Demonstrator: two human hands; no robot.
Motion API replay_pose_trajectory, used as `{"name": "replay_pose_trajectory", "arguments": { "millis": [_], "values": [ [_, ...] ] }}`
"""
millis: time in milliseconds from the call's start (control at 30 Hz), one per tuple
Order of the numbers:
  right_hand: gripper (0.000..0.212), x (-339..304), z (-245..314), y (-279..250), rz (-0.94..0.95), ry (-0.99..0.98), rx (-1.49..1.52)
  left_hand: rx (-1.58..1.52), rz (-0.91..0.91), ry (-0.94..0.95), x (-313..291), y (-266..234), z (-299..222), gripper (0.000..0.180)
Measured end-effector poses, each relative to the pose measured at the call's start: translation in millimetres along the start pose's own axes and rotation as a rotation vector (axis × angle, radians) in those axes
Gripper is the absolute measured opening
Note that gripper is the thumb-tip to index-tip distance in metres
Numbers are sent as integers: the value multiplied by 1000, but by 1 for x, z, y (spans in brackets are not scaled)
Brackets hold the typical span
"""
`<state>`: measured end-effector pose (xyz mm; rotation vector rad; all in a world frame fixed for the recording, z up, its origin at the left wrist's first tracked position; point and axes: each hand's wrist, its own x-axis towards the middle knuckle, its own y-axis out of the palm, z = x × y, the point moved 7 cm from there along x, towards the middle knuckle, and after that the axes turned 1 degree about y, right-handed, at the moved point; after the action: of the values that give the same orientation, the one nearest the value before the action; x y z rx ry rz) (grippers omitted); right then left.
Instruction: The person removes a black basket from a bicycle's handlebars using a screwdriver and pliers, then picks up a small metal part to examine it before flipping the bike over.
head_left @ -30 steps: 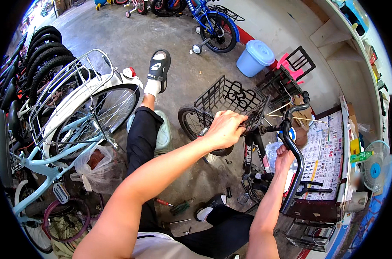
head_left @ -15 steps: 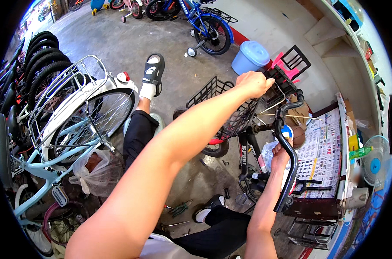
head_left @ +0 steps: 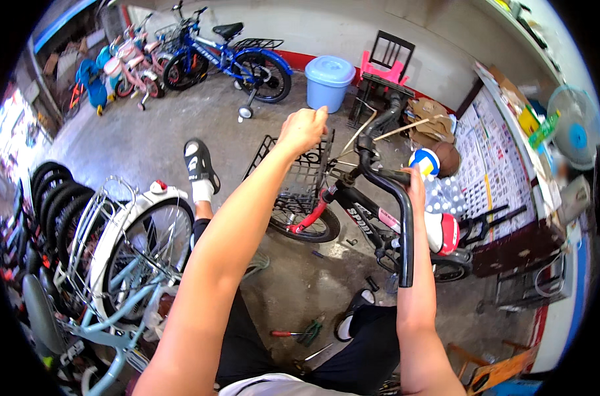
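A small black and red bicycle (head_left: 359,214) stands before me, a black wire basket (head_left: 306,175) at its front. My left hand (head_left: 304,132) is closed at the basket's upper rim and appears to grip it; the fingers' undersides are hidden. The black handlebar (head_left: 403,228) curves toward me, one end over my right forearm. Just beyond its bend, my right hand (head_left: 415,188) has its fingers closed at a slim black lever-like part (head_left: 397,175). The handlebar covers some of that hand. A red and white saddle (head_left: 443,232) shows to the right of my forearm.
A light-blue bicycle (head_left: 118,327) and a row of tyres (head_left: 62,198) stand at left. Pliers (head_left: 311,332) lie on the floor. Farther off are a blue bicycle (head_left: 237,63), a lidded bucket (head_left: 329,82) and balls (head_left: 424,162) beside a newspaper-covered surface (head_left: 494,158).
The view has swung, placing bicycle and basket farther left in the picture. My left hand stays at the basket. My right hand has shifted up toward the handlebar's bend.
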<state>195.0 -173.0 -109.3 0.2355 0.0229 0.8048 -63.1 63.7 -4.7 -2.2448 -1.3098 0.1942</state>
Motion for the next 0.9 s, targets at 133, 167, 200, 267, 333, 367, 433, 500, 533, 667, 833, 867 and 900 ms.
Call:
{"name": "replay_pose_trajectory", "arguments": {
  "millis": [133, 167, 200, 267, 333, 367, 433, 500, 533, 667, 833, 867, 900],
  "values": [
    [25, -8, 6, 12, 38, -30, 170, -68, 42, -43, -7, -1, 0, 64],
    [25, -9, 4, 11, 13, -20, 190, -93, 56, -34, -5, 2, 3, 65],
    [26, -9, 4, 11, -6, -11, 206, -109, 61, -43, -7, 2, 3, 65],
    [26, -12, 6, 2, 35, 112, 88, -143, 69, -62, -10, 3, 2, 65],
    [33, -17, 7, 3, -21, 132, -16, -170, 51, -73, -10, 0, 7, 65],
    [37, -12, 5, -1, -22, 17, 3, -181, 41, -69, -9, 1, 9, 65],
    [42, -2, -11, -11, -64, -86, 71, -195, 38, -60, -12, 5, 6, 64],
    [39, 1, -24, -8, -87, -15, 136, -168, 33, -55, -11, 2, 15, 64],
    [37, -3, -19, -1, -78, 39, 143, -149, 25, -58, -13, 0, 17, 65],
    [28, -13, 0, -4, 5, 118, 16, -111, 19, -26, -16, 0, 10, 65],
    [26, -16, 6, -1, -9, -38, 114, -22, 5, 30, -31, 4, 5, 60],
    [26, -17, 5, 0, 0, -26, 126, -19, -18, 56, -35, 3, 4, 60],
    [31, -24, 12, 2, 14, 101, 49, -15, -40, 82, -42, 1, 0, 59]
  ]
}}
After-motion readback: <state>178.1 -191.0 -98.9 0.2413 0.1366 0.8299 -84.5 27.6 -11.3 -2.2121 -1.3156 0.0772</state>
